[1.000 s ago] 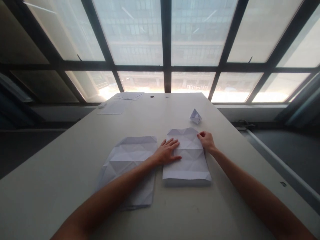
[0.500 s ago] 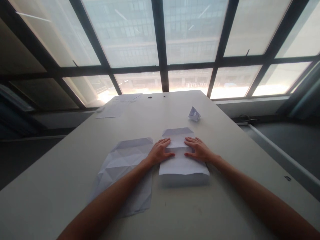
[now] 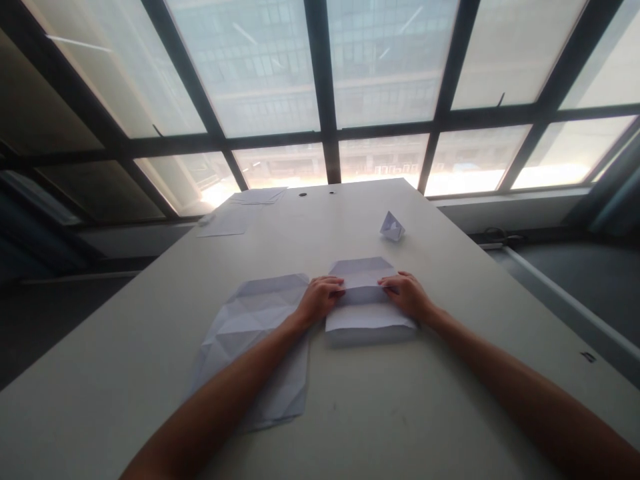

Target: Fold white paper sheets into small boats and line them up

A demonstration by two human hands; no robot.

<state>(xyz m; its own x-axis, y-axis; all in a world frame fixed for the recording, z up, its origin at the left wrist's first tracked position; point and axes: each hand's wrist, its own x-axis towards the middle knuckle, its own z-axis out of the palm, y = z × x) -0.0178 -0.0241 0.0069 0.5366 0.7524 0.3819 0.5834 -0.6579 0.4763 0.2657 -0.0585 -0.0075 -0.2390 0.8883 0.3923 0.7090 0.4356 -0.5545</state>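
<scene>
- Stretching toward the windows [image 3: 275, 73], a white table [image 3: 370, 433] bears a creased stack [image 3: 260, 313] of paper, partly hidden by the person's left forearm, with loose sheets [image 3: 223, 223] well beyond that stack.
- Just right of the stack lies the folded sheet [image 3: 373, 315], visibly shorter from front to back than half a second ago: the band across its middle, then nearly flat, now rises in a ridge, and the near edge sits closer to the hands. To this onlooker, that suggests a crosswise fold being gathered, not yet pressed down.
- Plain white, the sheet narrows at its far edge between slanted corners; a shaded strip drops from the ridge to a smooth, pale panel. Another shaded strip shows at the near edge, lifted or bent, I cannot tell which.
- Beside the stack, the left hand [image 3: 323, 299] pinches the ridge's left end; farther right of the stack, the right hand [image 3: 407, 293] pinches the other. Both lay spread moments ago; now their fingers curl.
- Smallest, a peaked paper piece [image 3: 393, 228] stands beyond and right of the stack, untouched.
</scene>
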